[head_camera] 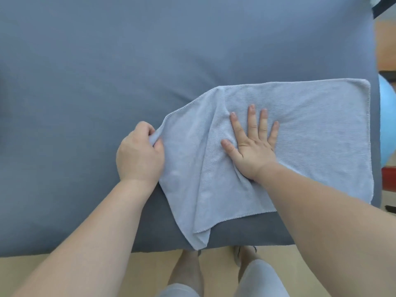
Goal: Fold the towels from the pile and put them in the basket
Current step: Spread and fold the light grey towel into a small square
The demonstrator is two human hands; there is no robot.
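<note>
One pale towel lies spread on the blue-covered table, at the table's near right corner, its lowest tip drooping over the table's near edge. The left hand, on the side toward the table's middle, pinches the towel's bunched left edge between thumb and curled fingers. The right hand lies flat on the cloth, fingers splayed wide, gripping nothing. For a clean fold, I judge the flat palm should anchor the crease while the pinched edge is carried toward the table's right side to meet the far hem squarely, with the ridges smoothed first. Beyond the table's right edge sits a blue ball. Neither basket nor pile can be made out.
</note>
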